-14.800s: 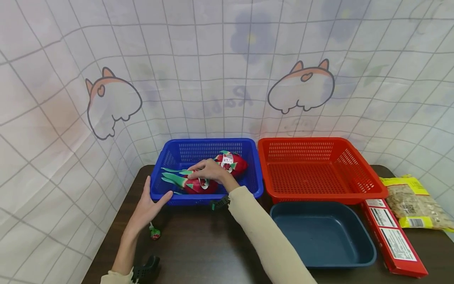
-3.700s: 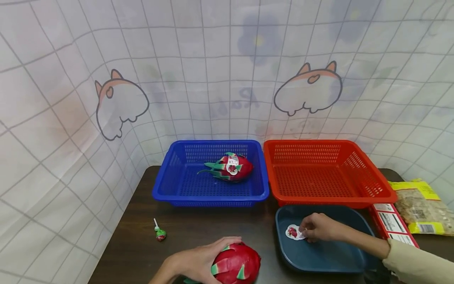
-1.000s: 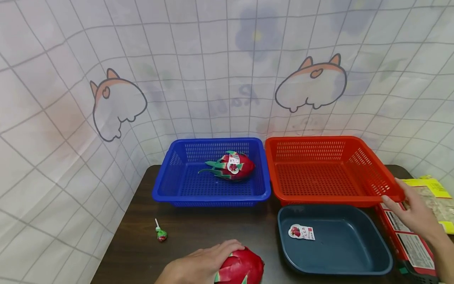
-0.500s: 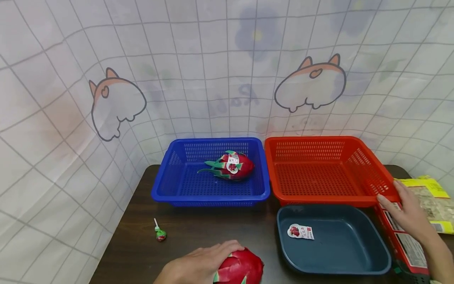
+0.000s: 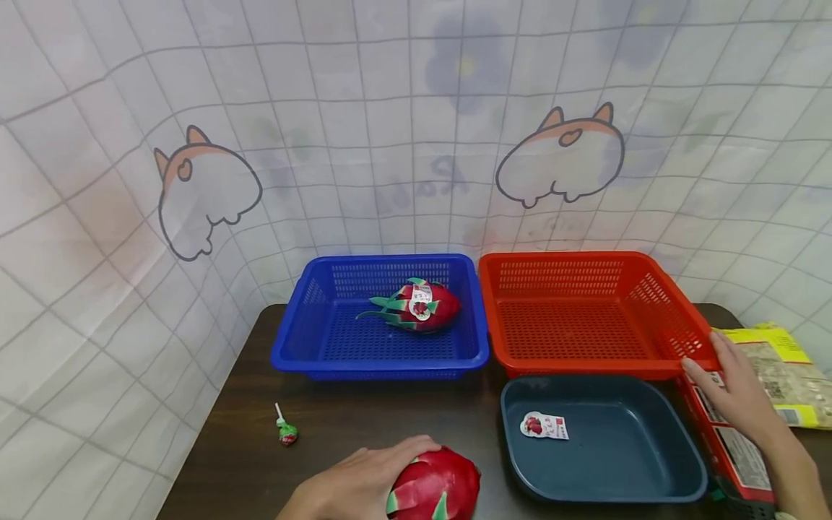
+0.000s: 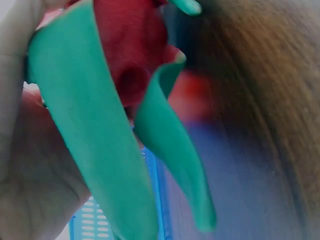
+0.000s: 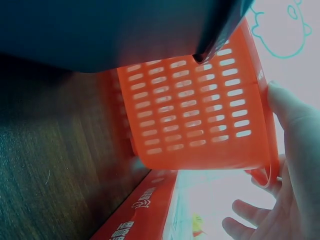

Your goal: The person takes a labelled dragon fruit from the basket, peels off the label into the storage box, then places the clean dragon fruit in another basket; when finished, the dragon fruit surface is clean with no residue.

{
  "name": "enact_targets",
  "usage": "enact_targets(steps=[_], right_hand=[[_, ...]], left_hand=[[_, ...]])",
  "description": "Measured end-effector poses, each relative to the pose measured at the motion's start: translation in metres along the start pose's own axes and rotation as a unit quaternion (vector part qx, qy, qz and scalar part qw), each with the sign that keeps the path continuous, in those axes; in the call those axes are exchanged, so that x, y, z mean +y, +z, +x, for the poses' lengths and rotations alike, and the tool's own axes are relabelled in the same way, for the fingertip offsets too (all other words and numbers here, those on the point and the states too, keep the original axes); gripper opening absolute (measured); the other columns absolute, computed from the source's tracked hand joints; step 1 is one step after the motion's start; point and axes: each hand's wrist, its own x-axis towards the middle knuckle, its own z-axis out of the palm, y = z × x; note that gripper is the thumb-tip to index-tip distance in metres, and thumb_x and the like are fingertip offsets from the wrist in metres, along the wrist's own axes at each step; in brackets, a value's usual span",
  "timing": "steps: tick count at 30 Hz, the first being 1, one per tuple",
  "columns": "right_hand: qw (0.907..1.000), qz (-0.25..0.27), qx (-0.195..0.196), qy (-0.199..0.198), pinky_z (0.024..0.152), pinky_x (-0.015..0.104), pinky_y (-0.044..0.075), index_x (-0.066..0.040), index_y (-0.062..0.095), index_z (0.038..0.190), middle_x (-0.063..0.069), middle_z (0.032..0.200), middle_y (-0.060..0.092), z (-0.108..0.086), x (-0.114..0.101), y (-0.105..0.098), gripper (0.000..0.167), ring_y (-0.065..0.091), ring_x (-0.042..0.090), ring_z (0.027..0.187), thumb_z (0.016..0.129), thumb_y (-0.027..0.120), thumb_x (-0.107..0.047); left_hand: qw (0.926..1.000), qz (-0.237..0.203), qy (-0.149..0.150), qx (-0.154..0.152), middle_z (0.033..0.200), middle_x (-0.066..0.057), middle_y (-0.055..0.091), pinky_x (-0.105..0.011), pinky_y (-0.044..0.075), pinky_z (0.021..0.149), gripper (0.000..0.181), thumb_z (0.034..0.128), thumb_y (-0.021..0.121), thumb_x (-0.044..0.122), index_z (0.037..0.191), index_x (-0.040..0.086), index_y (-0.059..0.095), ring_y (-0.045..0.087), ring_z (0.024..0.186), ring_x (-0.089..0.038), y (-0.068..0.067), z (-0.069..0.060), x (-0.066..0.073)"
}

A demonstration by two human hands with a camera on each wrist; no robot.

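My left hand [image 5: 364,480] grips a red dragon fruit [image 5: 437,485] with green leaf tips at the table's front edge. In the left wrist view, long green leaves [image 6: 95,130] hang from the fruit beside the palm. My right hand [image 5: 744,397] rests at the front right corner of the red basket [image 5: 507,354]; its thumb touches the rim and its other fingers lie loosely extended outside. A second dragon fruit [image 5: 438,310], wearing a white label, lies in the blue basket [image 5: 305,357]. In the dark blue tray [image 5: 624,462] lies a loose dragon fruit label [image 5: 546,426].
A green-wrapped lollipop [image 5: 287,431] lies at the left of the dark wooden table [image 5: 240,469]. Right of the tray is a red box [image 5: 741,455], partly behind my right hand. A yellow bag [image 5: 789,368] sits beyond it. A patterned curtain [image 5: 403,144] hangs behind.
One of the two dragon fruits left the blue basket for my left hand. My right hand released the label, which it pinched 3.7 s ago, into the tray, then moved to the red basket's corner.
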Motion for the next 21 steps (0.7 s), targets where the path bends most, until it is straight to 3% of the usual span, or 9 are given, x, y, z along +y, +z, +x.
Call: enact_targets(steps=[3, 13, 16, 21], right_hand=[[1.0000, 0.000, 0.002, 0.002, 0.092, 0.083, 0.018, 0.000, 0.002, 0.154, 0.035, 0.156, 0.003, -0.001, 0.000, 0.002, 0.082, 0.013, 0.061, 0.132, 0.097, 0.050, -0.034], [0.9999, 0.000, 0.008, 0.008, 0.091, 0.083, 0.021, -0.004, 0.000, 0.155, 0.034, 0.157, 0.001, -0.003, 0.003, 0.006, 0.084, 0.014, 0.061, 0.132, 0.097, 0.051, -0.035], [0.9999, 0.000, 0.006, 0.008, 0.090, 0.083, 0.023, -0.006, -0.002, 0.156, 0.032, 0.158, -0.001, -0.003, 0.003, 0.006, 0.085, 0.014, 0.060, 0.131, 0.096, 0.051, -0.035], [0.9999, 0.004, 0.011, 0.003, 0.090, 0.083, 0.022, -0.005, -0.002, 0.156, 0.031, 0.159, -0.001, -0.004, 0.003, 0.006, 0.085, 0.014, 0.060, 0.131, 0.096, 0.052, -0.034]], left_hand=[[0.9991, -0.034, -0.001, 0.023, 0.131, 0.016, 0.054, -0.022, 0.056, 0.079, 0.087, 0.0703, 0.080, 0.051, 0.141, 0.044, 0.030, 0.055, 0.112, -0.002, -0.001, -0.004, 0.004], [0.9898, -0.103, 0.039, 0.091, 0.139, 0.011, 0.047, -0.023, 0.056, 0.082, 0.095, 0.0694, 0.084, 0.041, 0.145, 0.039, 0.027, 0.051, 0.124, -0.014, -0.002, -0.009, 0.023], [0.9857, -0.100, 0.059, 0.122, 0.141, 0.010, 0.044, -0.022, 0.055, 0.083, 0.096, 0.0699, 0.085, 0.039, 0.146, 0.037, 0.026, 0.050, 0.126, -0.017, -0.001, -0.009, 0.026], [0.9771, -0.056, 0.114, 0.171, 0.147, 0.006, 0.036, -0.023, 0.055, 0.087, 0.101, 0.0701, 0.085, 0.035, 0.148, 0.031, 0.021, 0.047, 0.129, -0.021, 0.000, -0.008, 0.029]])
